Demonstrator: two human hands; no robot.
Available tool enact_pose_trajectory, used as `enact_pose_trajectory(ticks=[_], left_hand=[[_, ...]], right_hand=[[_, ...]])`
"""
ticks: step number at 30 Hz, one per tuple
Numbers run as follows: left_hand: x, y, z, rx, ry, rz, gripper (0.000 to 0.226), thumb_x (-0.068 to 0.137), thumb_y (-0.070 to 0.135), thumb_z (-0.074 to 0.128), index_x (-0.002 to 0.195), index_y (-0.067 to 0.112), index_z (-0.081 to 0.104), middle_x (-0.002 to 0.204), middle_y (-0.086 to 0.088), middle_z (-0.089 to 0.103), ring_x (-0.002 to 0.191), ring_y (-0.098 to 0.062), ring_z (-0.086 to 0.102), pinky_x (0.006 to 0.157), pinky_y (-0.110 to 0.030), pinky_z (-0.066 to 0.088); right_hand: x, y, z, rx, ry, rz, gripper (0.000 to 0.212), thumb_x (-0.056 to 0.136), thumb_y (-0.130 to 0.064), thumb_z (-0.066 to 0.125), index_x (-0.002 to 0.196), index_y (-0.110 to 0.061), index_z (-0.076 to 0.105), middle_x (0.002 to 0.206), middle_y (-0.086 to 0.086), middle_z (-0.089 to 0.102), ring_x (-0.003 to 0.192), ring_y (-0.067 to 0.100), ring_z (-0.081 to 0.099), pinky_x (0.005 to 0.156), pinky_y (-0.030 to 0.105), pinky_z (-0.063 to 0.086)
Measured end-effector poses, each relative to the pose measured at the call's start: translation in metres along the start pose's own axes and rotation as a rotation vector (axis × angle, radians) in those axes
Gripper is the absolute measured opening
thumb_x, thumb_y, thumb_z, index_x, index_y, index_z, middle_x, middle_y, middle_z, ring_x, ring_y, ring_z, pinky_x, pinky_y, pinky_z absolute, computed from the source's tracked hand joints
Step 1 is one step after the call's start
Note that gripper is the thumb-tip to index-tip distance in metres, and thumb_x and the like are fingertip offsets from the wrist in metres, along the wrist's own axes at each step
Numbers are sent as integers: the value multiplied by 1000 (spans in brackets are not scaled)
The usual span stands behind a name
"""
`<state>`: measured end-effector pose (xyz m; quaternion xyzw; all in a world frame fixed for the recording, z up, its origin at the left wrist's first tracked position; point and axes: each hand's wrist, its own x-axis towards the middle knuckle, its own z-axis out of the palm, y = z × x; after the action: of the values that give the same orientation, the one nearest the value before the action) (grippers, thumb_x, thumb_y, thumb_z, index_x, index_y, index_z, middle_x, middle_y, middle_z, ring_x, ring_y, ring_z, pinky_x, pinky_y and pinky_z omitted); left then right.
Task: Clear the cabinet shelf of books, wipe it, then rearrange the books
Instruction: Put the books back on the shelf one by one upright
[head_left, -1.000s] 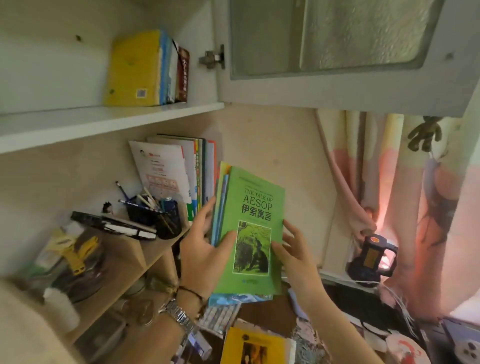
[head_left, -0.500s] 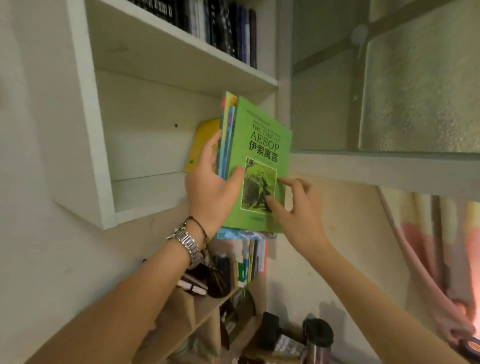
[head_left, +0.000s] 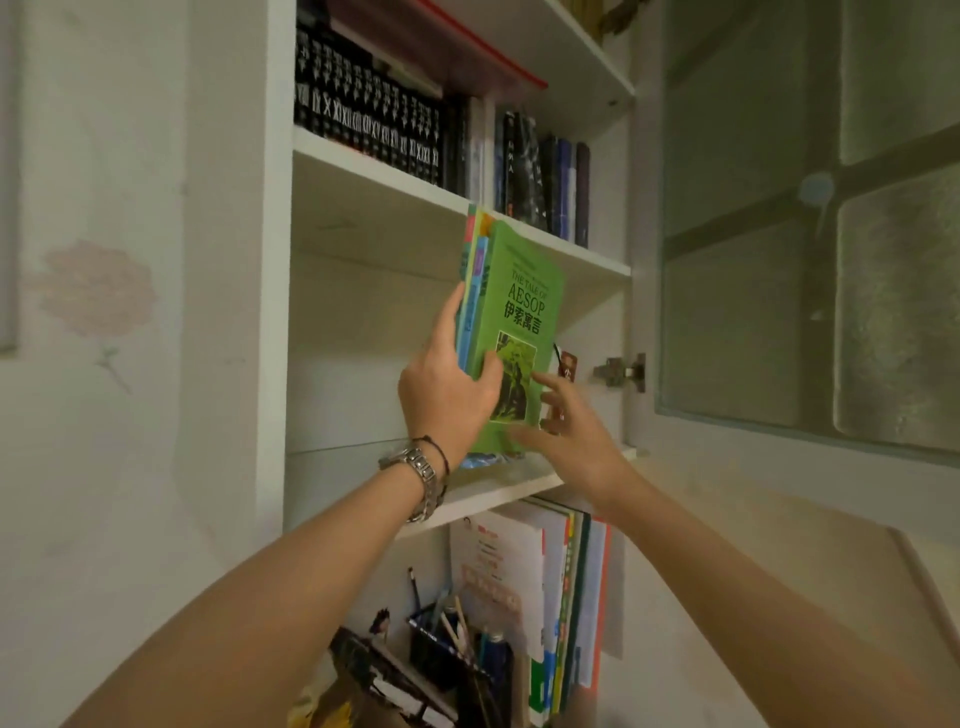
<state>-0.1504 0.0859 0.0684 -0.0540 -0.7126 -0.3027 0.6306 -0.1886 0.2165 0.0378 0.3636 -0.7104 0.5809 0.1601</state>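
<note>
- Gripping a small stack of books (head_left: 506, 332), the left hand (head_left: 447, 400) has its thumb curled across the green front cover and its fingers (head_left: 451, 317) wrapped round the spines at the back; the stack stands upright, its lower edge just above the shelf (head_left: 498, 488).
- The right hand (head_left: 566, 431) is spread and relaxed, its fingertips (head_left: 543, 379) touching the lower right of the green cover; it steadies the stack and clasps nothing.
- Inner books sit between thumb and fingers by squeeze alone, so as I judge it, a loosened grip before the stack lands could let one slide down and out past the palm.
- A blue edge shows below the left wrist, lower than the green book; if that one meets the shelf lip first, the stack may tip toward the person.
- Right of the right fingertips a brown book (head_left: 567, 366) already stands against the cabinet wall; whether others hide behind the stack I cannot tell. Pushing in at an angle could knock it over or wedge the stack.
- Thin, soft covers probably bend easily; without support on the open side left of the fingers, the stack may slump once released.
- Anything dropped would fall toward the pen pot (head_left: 441, 644) and the clutter under the shelf.
</note>
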Motion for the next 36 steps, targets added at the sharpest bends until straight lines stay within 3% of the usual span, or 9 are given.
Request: enact_pose_trajectory(ticks=[4,8,11,13,17,21,26,31,36], left_hand=[[1,-18,9,79,21,13,67,85,23,65,144,26,35,93,3,67,58,-7,53,53,-17,46],[2,-33,16,122,-25,12,69,85,25,65,145,27,32,95,2,67,65,-14,60,60,-30,56],[4,-38,18,136,-66,24,70,85,25,65,146,27,31,104,3,68,74,-14,64,65,-23,52],[6,-42,17,125,-78,20,70,84,24,66,145,27,31,114,3,66,81,-14,66,68,-19,49],[7,-50,19,97,-100,4,71,81,23,69,143,27,35,123,4,63,90,-15,67,78,-30,56],[7,-56,22,77,-169,-29,59,77,28,72,132,25,49,114,8,66,90,-13,65,81,-30,55],[9,-60,23,-11,-245,-157,37,75,44,69,110,34,62,97,17,63,78,-6,63,73,-34,56],[11,-61,19,-114,-272,-306,32,77,56,67,102,37,61,89,18,62,86,-5,62,79,-33,54],[13,-63,15,-215,-283,-432,48,68,72,63,95,32,64,82,13,64,81,-7,65,80,-36,55]], right_hand=[[20,10,11,111,-54,-8,63,88,0,63,141,-22,38,110,-27,44,117,20,56,79,13,47],[37,15,24,214,-57,32,66,92,0,59,147,-26,32,111,-26,45,117,16,55,85,23,51],[47,20,31,322,-36,88,60,96,-8,56,145,-34,32,102,-30,46,96,0,58,68,22,58],[54,24,33,368,-32,100,56,98,-15,54,146,-36,32,104,-28,47,92,-2,57,66,28,60],[61,32,38,409,-35,113,55,98,-17,52,146,-35,31,116,-17,49,95,0,55,55,26,57],[63,42,40,409,-32,105,54,99,-17,52,145,-36,32,136,-5,43,100,3,55,60,28,58],[63,47,38,400,-71,89,53,100,-18,50,144,-39,32,132,-8,45,105,3,54,64,29,59],[66,43,39,342,-90,91,54,100,-15,48,145,-40,30,134,-6,45,112,12,53,63,31,59],[60,40,40,339,-135,48,58,96,-8,53,143,-39,37,137,-4,46,103,8,62,70,34,59]])
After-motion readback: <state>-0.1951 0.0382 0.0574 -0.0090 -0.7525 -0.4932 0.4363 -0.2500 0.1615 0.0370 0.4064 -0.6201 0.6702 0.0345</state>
